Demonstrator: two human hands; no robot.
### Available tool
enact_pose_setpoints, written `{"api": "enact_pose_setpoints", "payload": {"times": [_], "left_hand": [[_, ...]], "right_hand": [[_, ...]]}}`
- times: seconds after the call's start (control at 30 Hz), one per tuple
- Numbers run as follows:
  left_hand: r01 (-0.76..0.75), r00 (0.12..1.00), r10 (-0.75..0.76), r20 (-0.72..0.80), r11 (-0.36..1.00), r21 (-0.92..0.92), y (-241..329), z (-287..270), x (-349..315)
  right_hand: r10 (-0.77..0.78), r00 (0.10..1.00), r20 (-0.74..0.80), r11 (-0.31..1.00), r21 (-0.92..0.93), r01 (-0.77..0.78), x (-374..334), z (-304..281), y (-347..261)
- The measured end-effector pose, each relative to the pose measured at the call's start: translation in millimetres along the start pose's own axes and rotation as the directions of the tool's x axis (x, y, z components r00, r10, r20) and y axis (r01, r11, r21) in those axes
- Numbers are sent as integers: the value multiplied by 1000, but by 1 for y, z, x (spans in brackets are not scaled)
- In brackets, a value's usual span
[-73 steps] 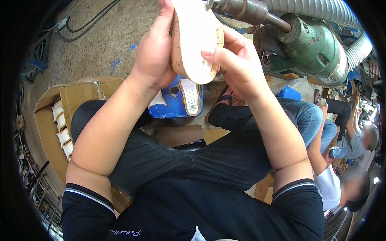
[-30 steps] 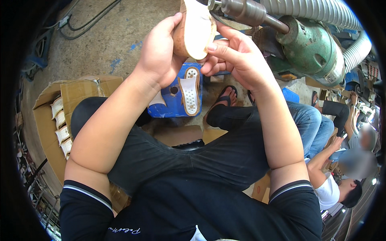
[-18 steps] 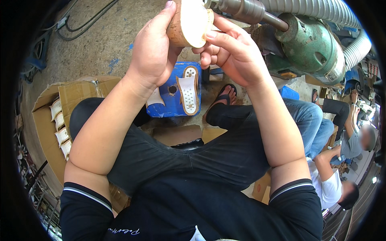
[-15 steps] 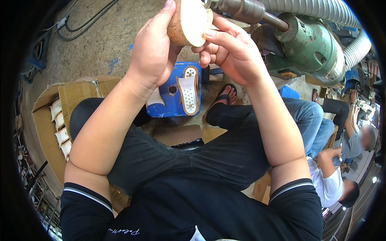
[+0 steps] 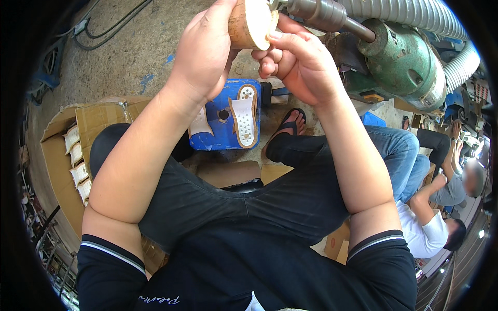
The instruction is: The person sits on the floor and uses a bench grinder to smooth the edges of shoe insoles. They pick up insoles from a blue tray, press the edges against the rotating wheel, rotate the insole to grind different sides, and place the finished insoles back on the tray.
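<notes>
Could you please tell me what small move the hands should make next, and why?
I would perhaps turn the cork-sided sole slightly: the left hand grips its side, the right hand pinches its edge, and that edge appears close to the tip of the spindle, though contact is unclear.

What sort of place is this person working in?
Likely a shoemaking workshop: the person holds a thick cork-coloured sole with a pale top near a green rounded metal motor, and a long white dotted sole with brown edges lies on a blue square plastic stool.
</notes>
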State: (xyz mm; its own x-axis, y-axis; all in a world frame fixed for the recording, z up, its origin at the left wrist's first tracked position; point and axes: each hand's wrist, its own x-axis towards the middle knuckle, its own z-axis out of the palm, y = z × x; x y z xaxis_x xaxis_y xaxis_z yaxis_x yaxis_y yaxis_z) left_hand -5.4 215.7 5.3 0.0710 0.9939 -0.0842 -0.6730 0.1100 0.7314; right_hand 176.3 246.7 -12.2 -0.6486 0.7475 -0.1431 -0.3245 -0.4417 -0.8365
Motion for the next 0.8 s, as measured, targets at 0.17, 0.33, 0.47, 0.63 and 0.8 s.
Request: {"api": "enact_pose_setpoints", "payload": {"times": [0.17, 0.33, 0.47, 0.63, 0.8], "left_hand": [[-24, 999, 24, -25, 999, 27, -1, 1, 7], [-30, 992, 27, 127, 999, 22, 3, -5, 10], [13, 1000, -12, -12, 997, 80, -2, -7, 19], [104, 993, -99, -61, 991, 85, -7, -13, 12], [138, 986, -144, -89, 988, -74, -7, -14, 6]], "right_hand": [[-2, 1000, 7, 999, 41, 2, 3, -2, 3], [0, 1000, 28, 995, 100, -3, 8, -7, 3], [28, 993, -116, 994, 108, -15, 11, -9, 12], [58, 995, -75, 990, 136, -47, 4, -13, 14], [60, 998, 11, 993, 101, -61, -9, -13, 4]]}}
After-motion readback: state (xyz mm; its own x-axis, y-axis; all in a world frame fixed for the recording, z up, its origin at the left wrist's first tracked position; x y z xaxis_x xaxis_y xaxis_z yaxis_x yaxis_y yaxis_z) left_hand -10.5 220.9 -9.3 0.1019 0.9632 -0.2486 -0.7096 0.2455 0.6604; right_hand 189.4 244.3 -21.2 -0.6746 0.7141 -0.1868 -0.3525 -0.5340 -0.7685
